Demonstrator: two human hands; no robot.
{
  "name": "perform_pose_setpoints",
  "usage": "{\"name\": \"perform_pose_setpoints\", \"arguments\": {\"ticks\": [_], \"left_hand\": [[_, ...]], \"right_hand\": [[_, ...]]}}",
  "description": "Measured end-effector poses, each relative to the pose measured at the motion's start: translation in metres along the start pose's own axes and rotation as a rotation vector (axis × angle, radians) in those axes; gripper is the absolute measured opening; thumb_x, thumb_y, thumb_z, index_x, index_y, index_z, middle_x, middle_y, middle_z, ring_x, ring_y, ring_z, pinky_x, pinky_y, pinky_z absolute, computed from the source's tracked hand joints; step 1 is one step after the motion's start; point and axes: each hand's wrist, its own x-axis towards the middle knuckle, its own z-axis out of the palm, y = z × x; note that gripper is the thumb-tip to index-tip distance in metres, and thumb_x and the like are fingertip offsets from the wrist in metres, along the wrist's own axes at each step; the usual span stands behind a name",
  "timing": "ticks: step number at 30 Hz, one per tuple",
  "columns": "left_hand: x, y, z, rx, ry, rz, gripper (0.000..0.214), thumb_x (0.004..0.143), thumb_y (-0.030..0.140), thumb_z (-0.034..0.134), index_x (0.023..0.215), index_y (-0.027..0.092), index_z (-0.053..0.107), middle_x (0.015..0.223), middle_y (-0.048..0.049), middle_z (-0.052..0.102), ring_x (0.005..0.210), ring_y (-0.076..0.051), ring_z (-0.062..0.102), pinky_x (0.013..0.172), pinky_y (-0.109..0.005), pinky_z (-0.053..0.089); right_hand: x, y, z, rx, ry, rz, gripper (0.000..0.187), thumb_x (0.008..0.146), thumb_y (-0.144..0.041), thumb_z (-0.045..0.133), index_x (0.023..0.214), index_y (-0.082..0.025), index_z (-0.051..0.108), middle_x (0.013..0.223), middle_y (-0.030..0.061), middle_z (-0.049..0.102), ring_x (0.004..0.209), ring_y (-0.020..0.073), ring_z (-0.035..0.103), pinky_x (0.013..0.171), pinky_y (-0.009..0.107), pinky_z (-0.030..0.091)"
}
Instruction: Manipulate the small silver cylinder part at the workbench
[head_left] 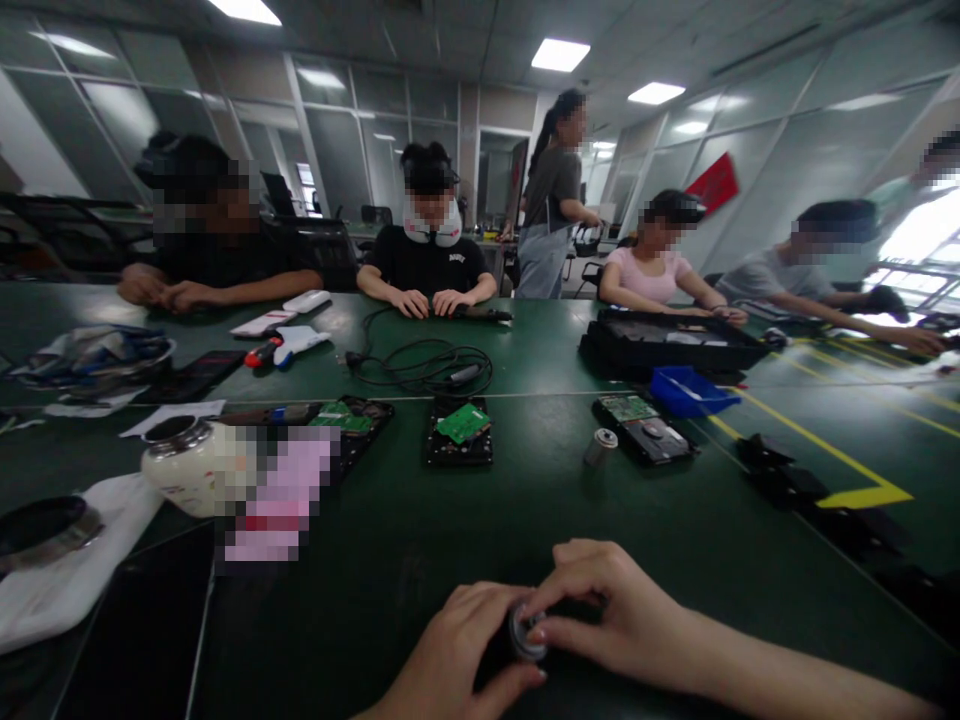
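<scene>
Near the bottom middle, my left hand (pixel 469 650) wraps around a small dark metal cylinder (pixel 527 640) with a round grey rim facing up. My right hand (pixel 611 610) reaches in from the right, with its thumb and index finger pinched at the cylinder's top. Whether a smaller part sits between those fingertips is too small to tell. A similar silver cylinder (pixel 600 447) stands upright on the table further ahead. Behind it lie a hard drive (pixel 649 430) and another hard drive (pixel 460 447) with a loose green circuit board (pixel 463 424) on top.
On the left are a cream jar (pixel 180 465), a dark tablet-like panel (pixel 142 620) and a third drive (pixel 367 425). A coiled black cable (pixel 435 370), blue bin (pixel 691 392) and black tray (pixel 675 345) lie across the green table (pixel 360 540). Several people sit opposite; one stands.
</scene>
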Motion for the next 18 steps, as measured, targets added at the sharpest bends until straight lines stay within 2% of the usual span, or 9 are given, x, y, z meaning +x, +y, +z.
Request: {"name": "perform_pose_setpoints", "arguments": {"ticks": [3,7,9,12,15,18], "left_hand": [[0.002,-0.004,-0.001,0.011,-0.013,0.005,0.044,0.077,0.02,0.072,0.119,0.02,0.06,0.119,-0.0079,0.066,0.109,-0.027,0.059,0.097,-0.039,0.046],[0.003,-0.003,-0.001,-0.002,-0.011,-0.029,0.052,0.076,0.018,0.072,0.125,0.023,0.057,0.123,-0.0063,0.065,0.114,-0.026,0.058,0.1,-0.039,0.045],[0.003,-0.002,-0.001,-0.004,-0.024,-0.056,0.052,0.076,0.018,0.073,0.125,0.022,0.057,0.123,-0.0066,0.065,0.115,-0.027,0.057,0.1,-0.04,0.045],[0.003,-0.001,-0.002,0.001,-0.044,-0.059,0.052,0.076,0.021,0.074,0.125,0.021,0.057,0.123,-0.0076,0.065,0.115,-0.027,0.057,0.1,-0.042,0.045],[0.002,0.0,-0.002,0.016,-0.04,-0.043,0.049,0.079,0.024,0.071,0.126,0.02,0.056,0.124,-0.0084,0.064,0.116,-0.027,0.057,0.1,-0.042,0.045],[0.001,-0.001,-0.002,0.024,-0.03,-0.023,0.048,0.081,0.023,0.07,0.126,0.021,0.056,0.125,-0.0081,0.063,0.116,-0.027,0.057,0.1,-0.041,0.045]], "right_hand": [[0.002,0.013,-0.015,-0.056,0.065,0.014,0.017,0.088,-0.038,0.063,0.094,-0.026,0.075,0.067,-0.0003,0.065,0.061,0.0126,0.055,0.059,0.025,0.041],[-0.001,0.054,-0.039,-0.169,0.186,0.143,0.021,0.089,-0.039,0.062,0.099,-0.026,0.074,0.085,0.0026,0.073,0.071,0.016,0.059,0.066,0.028,0.043],[-0.004,0.077,-0.043,-0.219,0.174,0.195,0.022,0.088,-0.041,0.062,0.098,-0.025,0.075,0.084,0.0035,0.072,0.069,0.0163,0.059,0.061,0.027,0.042],[-0.009,0.103,-0.037,-0.252,0.113,0.244,0.024,0.087,-0.043,0.063,0.096,-0.025,0.076,0.076,0.0033,0.071,0.066,0.0157,0.058,0.06,0.025,0.04],[-0.011,0.105,-0.031,-0.254,0.101,0.247,0.024,0.087,-0.043,0.063,0.096,-0.026,0.077,0.072,0.0028,0.069,0.065,0.0149,0.057,0.061,0.025,0.039],[-0.01,0.08,-0.033,-0.182,0.158,0.235,0.026,0.088,-0.044,0.061,0.097,-0.024,0.076,0.07,0.0029,0.067,0.06,0.0133,0.054,0.054,0.023,0.035]]}}
